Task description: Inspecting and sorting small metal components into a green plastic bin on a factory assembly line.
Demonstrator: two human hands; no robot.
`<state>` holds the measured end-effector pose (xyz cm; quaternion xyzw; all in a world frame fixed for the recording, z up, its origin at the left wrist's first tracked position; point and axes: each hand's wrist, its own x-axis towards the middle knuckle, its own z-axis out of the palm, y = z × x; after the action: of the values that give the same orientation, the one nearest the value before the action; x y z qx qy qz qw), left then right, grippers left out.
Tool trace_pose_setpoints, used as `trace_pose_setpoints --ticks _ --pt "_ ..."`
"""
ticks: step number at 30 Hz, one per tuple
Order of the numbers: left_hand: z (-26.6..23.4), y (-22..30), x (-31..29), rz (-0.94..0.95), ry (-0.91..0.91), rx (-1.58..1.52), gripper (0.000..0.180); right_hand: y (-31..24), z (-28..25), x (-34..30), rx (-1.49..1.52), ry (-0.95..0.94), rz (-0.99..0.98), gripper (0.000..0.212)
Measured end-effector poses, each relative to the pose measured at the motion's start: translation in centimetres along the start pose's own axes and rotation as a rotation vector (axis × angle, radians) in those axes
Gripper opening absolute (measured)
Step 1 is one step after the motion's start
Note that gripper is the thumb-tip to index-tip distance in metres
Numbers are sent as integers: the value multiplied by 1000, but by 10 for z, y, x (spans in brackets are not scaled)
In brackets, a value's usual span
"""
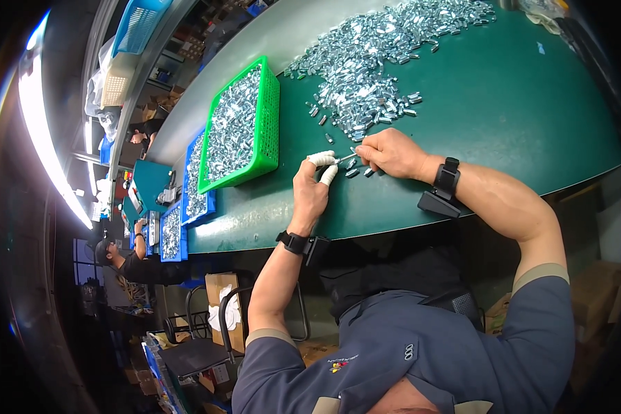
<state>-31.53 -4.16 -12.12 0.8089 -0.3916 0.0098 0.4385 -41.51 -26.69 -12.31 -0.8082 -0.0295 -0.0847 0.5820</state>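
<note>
My left hand is closed in a pinch, with white coverings on its fingertips. A slim metal piece runs from those fingertips to my right hand, whose bare thumb and fingers close on its other end. Whether a second small part sits between the left fingertips is too small to tell. Several loose shiny metal parts lie on the green tabletop just below the right fingers. Beyond my hands spreads a large heap of the same small silvery parts.
Left of my hands stands a bright green basket full of metal parts. Blue trays with more parts are beside and behind it. Another person works at the far left. A black chair stands below the table edge.
</note>
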Motion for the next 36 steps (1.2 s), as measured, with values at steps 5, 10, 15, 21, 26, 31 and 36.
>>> trace_pose_setpoints --ticks 5,10,15,21,26,31,36 --pt "6 11 -2 -18 -33 -102 15 4 2 0 72 -60 -4 41" --pt "9 14 3 -20 -51 -133 16 6 -1 2 151 -64 28 44" --pt "13 11 3 -12 -73 -141 17 -1 -1 0 121 -56 80 52" --pt "29 25 8 -6 -77 -153 16 -3 -1 -2 130 -18 115 57" --pt "18 30 3 90 -55 -11 16 2 5 1 103 -30 61 57" --pt "-23 33 11 320 9 305 21 7 2 3 220 103 26 54" --pt "-107 29 40 306 295 680 20 12 -6 6 314 291 91 49"
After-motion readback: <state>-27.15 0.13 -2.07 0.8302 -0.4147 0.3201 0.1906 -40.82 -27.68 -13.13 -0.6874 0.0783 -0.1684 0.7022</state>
